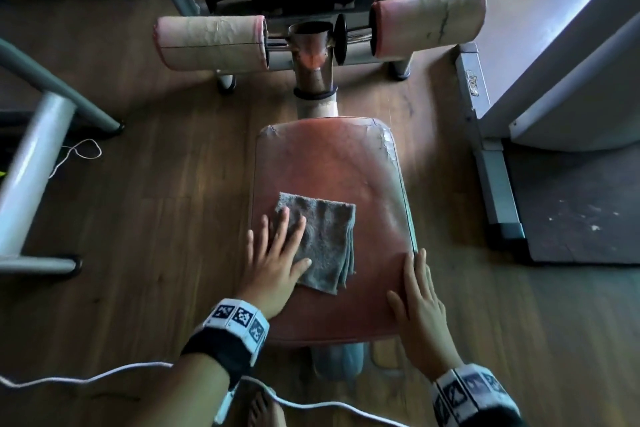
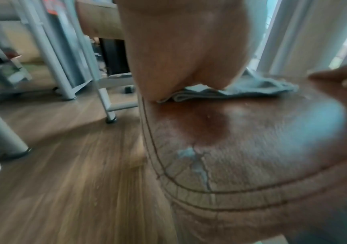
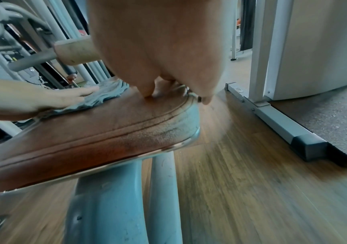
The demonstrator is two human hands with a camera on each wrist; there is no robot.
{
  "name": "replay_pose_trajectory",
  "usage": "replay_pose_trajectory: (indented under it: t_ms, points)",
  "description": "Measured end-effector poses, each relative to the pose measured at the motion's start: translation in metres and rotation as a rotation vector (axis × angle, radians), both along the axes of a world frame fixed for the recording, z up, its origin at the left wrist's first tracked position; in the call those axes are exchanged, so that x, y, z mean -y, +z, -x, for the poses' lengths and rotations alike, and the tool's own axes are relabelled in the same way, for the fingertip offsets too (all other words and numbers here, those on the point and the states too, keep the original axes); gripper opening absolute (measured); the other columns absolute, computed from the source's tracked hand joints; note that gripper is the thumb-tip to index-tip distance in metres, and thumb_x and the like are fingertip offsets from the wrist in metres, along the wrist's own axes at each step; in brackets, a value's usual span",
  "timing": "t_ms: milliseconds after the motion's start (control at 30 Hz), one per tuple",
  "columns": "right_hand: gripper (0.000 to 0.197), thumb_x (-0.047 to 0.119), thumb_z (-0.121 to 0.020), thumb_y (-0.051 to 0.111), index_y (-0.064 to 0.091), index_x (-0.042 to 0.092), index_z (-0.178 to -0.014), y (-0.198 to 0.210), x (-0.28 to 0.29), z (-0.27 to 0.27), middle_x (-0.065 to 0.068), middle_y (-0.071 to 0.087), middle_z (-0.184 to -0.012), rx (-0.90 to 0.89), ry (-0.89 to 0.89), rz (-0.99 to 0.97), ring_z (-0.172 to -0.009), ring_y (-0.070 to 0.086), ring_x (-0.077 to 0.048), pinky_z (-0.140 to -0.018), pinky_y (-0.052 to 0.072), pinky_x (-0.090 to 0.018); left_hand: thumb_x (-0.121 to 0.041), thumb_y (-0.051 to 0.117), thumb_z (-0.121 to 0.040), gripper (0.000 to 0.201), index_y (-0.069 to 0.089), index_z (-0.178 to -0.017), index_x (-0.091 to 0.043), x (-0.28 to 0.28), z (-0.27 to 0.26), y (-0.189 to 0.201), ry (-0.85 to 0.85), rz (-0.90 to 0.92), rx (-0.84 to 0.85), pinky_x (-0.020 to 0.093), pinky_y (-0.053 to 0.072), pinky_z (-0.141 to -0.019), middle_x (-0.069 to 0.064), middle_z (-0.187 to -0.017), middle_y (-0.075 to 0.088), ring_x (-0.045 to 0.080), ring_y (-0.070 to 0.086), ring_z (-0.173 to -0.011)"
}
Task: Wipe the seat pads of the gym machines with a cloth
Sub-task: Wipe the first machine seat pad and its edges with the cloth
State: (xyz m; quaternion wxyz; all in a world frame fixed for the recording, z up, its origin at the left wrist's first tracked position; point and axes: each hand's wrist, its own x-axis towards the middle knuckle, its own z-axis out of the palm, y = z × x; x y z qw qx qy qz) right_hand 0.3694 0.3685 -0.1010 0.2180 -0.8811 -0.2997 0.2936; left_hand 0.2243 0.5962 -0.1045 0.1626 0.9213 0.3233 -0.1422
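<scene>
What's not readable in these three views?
- Left hand palm contact with the cloth: hidden by the hand's back in the head view, by the blurred heel of the hand in the left wrist view.
- Seat pad underside: only partly seen, right wrist view.
- Frame logo: too small.
- Floor: motion-blurred in both wrist views.

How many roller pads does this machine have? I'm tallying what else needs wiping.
2. The left roller pad and the right roller pad sit either side of the post beyond the seat pad. Others may be hidden.

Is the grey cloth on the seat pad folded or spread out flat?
Folded: the cloth shows several stacked layers along its right edge, lying on the seat pad under the flat left hand.
</scene>
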Motion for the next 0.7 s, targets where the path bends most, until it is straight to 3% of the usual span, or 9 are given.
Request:
replay_pose_trajectory:
  t_ms: [33, 133, 300, 367, 433, 500, 533, 633, 700]
  points:
    - [0.07, 0.035, -0.1, 0.039, -0.008, 0.029, -0.152, 0.0, 0.004, 0.0, 0.012, -0.024, -0.155, 0.009, 0.016, -0.007, -0.148, -0.004, -0.014, -0.112, 0.025, -0.041, -0.069, -0.001, -0.088, 0.074, -0.007, -0.153, -0.035, 0.006, 0.0, -0.002, 0.003, -0.005, -0.023, 0.054, -0.004, -0.119, -0.005, -0.16, -0.023, 0.029, -0.02, -0.146]
    - [0.07, 0.035, -0.1, 0.04, -0.007, 0.029, -0.152, 0.0, 0.005, -0.003, 0.012, -0.022, -0.156, 0.008, 0.034, -0.015, -0.148, -0.003, -0.012, -0.112, 0.025, -0.039, -0.059, 0.019, -0.094, 0.072, 0.017, -0.155, -0.021, 0.037, -0.012, -0.002, 0.067, -0.041, -0.051, 0.059, 0.014, -0.114, 0.012, -0.162, 0.007, 0.043, 0.011, -0.146]
    - [0.072, 0.028, -0.098, 0.047, 0.0, 0.04, -0.151, 0.003, 0.009, -0.01, 0.023, -0.011, -0.157, -0.119, -0.001, -0.093, -0.146, 0.012, -0.009, -0.113, 0.03, -0.038, -0.057, 0.032, -0.09, 0.073, 0.028, -0.152, -0.019, 0.092, -0.041, 0.006, 0.192, 0.039, -0.007, 0.061, 0.014, -0.111, 0.017, -0.159, 0.019, 0.047, 0.02, -0.143]
    - [0.066, 0.025, -0.099, 0.043, 0.004, 0.052, -0.145, 0.011, 0.01, -0.014, 0.032, -0.004, -0.153, -0.221, -0.053, -0.14, -0.14, 0.022, -0.001, -0.109, 0.032, -0.028, -0.06, 0.032, -0.088, 0.077, 0.027, -0.152, -0.018, 0.109, -0.048, 0.008, 0.19, 0.105, -0.019, 0.06, 0.01, -0.111, 0.018, -0.159, 0.016, 0.048, 0.016, -0.143]
    - [0.06, 0.024, -0.1, 0.038, 0.009, 0.052, -0.144, 0.019, 0.008, -0.016, 0.03, 0.003, -0.154, -0.266, -0.096, -0.16, -0.139, 0.024, -0.001, -0.107, 0.027, -0.023, -0.065, 0.026, -0.085, 0.081, 0.018, -0.155, -0.024, 0.116, -0.049, 0.013, 0.163, 0.139, -0.001, 0.059, 0.001, -0.112, 0.015, -0.162, 0.004, 0.044, 0.001, -0.145]
    - [0.055, 0.028, -0.101, 0.033, 0.013, 0.045, -0.149, 0.028, 0.001, -0.016, 0.021, 0.013, -0.158, -0.163, -0.098, -0.14, -0.142, 0.024, -0.005, -0.112, 0.026, -0.032, -0.071, 0.013, -0.08, 0.081, -0.001, -0.153, -0.038, 0.11, -0.043, 0.018, 0.152, 0.18, 0.053, 0.055, -0.009, -0.115, 0.002, -0.161, -0.018, 0.033, -0.02, -0.145]
    - [0.053, 0.032, -0.101, 0.03, 0.013, 0.042, -0.151, 0.033, -0.004, -0.014, 0.017, 0.016, -0.158, -0.061, -0.069, -0.128, -0.142, 0.024, -0.006, -0.112, 0.027, -0.038, -0.073, 0.009, -0.079, 0.079, -0.005, -0.151, -0.043, 0.102, -0.036, 0.02, 0.177, 0.211, 0.097, 0.053, -0.009, -0.117, -0.005, -0.16, -0.021, 0.028, -0.024, -0.145]
    - [0.058, 0.041, -0.098, 0.029, 0.009, 0.038, -0.152, 0.04, -0.022, -0.008, 0.013, 0.005, -0.161, 0.152, 0.155, -0.121, -0.148, 0.005, -0.009, -0.112, 0.022, -0.036, -0.073, 0.018, -0.085, 0.074, 0.017, -0.15, -0.039, 0.068, -0.007, 0.019, 0.301, 0.172, 0.267, 0.048, 0.009, -0.12, -0.008, -0.163, 0.0, 0.02, -0.003, -0.149]
    - [0.062, 0.04, -0.098, 0.035, 0.003, 0.041, -0.152, 0.035, -0.037, -0.003, 0.012, -0.011, -0.161, 0.186, 0.357, -0.073, -0.147, -0.015, -0.012, -0.117, 0.007, -0.036, -0.076, 0.016, -0.087, 0.079, 0.024, -0.151, -0.03, 0.048, 0.009, 0.01, 0.372, 0.17, 0.31, 0.045, 0.013, -0.12, -0.008, -0.163, 0.006, 0.015, 0.003, -0.15]
